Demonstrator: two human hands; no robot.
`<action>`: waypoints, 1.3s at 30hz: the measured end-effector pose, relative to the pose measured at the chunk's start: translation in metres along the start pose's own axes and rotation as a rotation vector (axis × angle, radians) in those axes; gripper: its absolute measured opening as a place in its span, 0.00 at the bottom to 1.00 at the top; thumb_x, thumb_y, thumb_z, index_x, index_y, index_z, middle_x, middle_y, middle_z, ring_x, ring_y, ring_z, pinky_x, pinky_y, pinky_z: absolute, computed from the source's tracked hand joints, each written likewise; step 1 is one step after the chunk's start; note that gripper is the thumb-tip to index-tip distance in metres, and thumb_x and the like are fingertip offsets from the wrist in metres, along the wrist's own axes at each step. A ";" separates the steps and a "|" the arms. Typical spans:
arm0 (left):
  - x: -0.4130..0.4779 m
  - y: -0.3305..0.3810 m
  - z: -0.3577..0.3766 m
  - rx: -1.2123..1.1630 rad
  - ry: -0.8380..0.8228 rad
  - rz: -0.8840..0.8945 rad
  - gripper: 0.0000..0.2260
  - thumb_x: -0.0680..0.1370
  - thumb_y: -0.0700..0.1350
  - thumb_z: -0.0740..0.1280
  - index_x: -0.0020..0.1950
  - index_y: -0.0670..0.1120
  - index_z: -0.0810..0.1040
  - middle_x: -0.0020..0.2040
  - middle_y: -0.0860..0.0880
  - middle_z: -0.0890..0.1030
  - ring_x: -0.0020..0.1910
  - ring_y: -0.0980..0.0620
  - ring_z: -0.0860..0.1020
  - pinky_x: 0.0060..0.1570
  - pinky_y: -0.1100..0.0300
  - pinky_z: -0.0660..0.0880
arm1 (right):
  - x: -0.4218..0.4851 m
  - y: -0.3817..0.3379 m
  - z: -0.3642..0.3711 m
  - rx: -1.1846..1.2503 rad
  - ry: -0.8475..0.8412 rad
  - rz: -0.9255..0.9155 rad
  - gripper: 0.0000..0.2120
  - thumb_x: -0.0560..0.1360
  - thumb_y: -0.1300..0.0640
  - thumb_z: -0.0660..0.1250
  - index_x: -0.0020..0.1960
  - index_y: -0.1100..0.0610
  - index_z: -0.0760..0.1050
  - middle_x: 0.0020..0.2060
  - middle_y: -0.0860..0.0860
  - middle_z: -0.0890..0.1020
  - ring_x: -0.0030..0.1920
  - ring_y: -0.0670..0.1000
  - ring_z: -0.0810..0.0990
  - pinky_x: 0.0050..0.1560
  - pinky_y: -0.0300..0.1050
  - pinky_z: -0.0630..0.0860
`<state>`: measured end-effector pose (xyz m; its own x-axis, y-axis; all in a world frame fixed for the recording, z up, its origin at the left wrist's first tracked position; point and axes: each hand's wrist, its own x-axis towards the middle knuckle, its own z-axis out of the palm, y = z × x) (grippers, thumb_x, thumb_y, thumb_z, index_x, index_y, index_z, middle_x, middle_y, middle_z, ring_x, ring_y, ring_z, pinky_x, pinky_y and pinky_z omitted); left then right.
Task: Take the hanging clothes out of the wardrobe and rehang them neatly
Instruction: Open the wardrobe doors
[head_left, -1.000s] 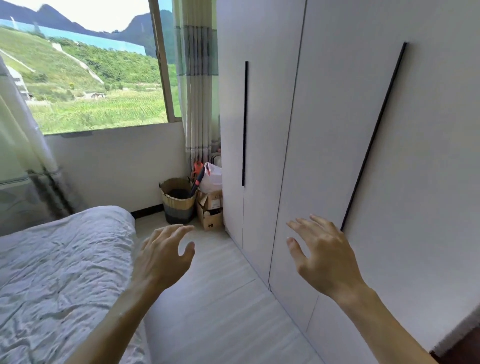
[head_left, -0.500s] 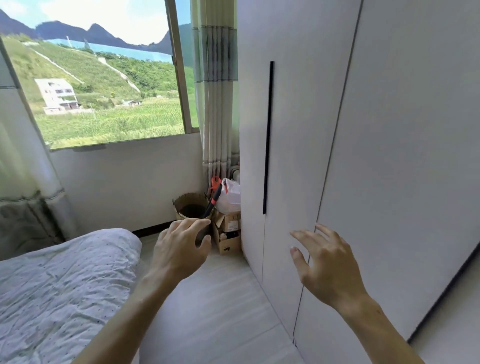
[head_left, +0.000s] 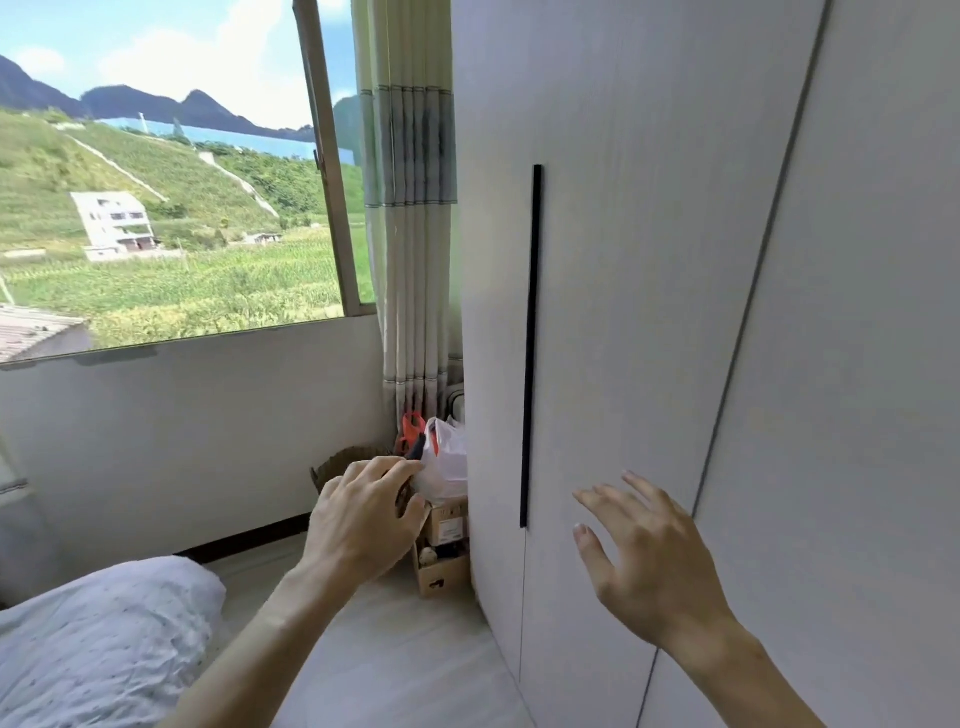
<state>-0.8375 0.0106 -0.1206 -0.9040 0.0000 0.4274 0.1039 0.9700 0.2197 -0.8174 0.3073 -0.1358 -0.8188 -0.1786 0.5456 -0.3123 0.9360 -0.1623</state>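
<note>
Pale, speckled, crumpled bedding (head_left: 104, 639) lies at the lower left, under a wide window (head_left: 332, 208) that looks out on green hills.

The left hand (head_left: 363, 525) hangs in the air with its back to the camera. Its fingers (head_left: 384, 470) are loosely curled and close together, holding nothing. It hovers in front of a woven brown basket (head_left: 335, 462) and a white plastic bag (head_left: 449, 462). The bag sits on an open cardboard box (head_left: 441, 564) in the corner, below a pale striped curtain (head_left: 410, 234).

The tall white wardrobe (head_left: 649, 260) fills the right half of the view, and its flat doors are closed. A slim black bar handle (head_left: 530, 343) runs straight up and down the nearest door, its long axis vertical. A thin dark seam further right leans slightly in the wide-angle view.

The right hand (head_left: 654, 561) is raised before the door, just right of the handle's lower end, palm toward the panel. Its fingers (head_left: 608, 509) are spread and nearly straight, the thumb held apart. Whether the fingertips touch the door cannot be told.
</note>
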 end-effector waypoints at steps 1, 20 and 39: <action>0.019 -0.002 0.007 -0.012 0.006 0.016 0.18 0.79 0.56 0.64 0.69 0.59 0.74 0.68 0.58 0.76 0.69 0.52 0.71 0.66 0.52 0.69 | 0.013 0.002 0.005 -0.017 0.014 0.004 0.21 0.77 0.42 0.55 0.62 0.46 0.80 0.59 0.45 0.83 0.68 0.53 0.75 0.64 0.55 0.74; 0.413 0.020 0.145 -0.750 -0.094 0.388 0.35 0.79 0.57 0.66 0.81 0.56 0.50 0.78 0.49 0.57 0.72 0.46 0.67 0.66 0.51 0.69 | 0.320 0.003 0.078 -0.554 0.450 0.173 0.25 0.77 0.48 0.64 0.72 0.52 0.73 0.76 0.57 0.66 0.77 0.58 0.61 0.71 0.66 0.63; 0.411 0.057 0.182 -1.102 0.055 0.379 0.29 0.84 0.46 0.58 0.75 0.73 0.50 0.43 0.46 0.72 0.44 0.60 0.70 0.44 0.78 0.64 | 0.368 0.038 0.118 -1.012 0.466 0.278 0.34 0.79 0.40 0.55 0.81 0.47 0.49 0.80 0.57 0.50 0.80 0.59 0.46 0.75 0.68 0.36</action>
<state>-1.2786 0.1097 -0.0918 -0.7212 0.2076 0.6609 0.6921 0.1735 0.7007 -1.1871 0.2411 -0.0382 -0.4749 0.0048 0.8800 0.5548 0.7778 0.2952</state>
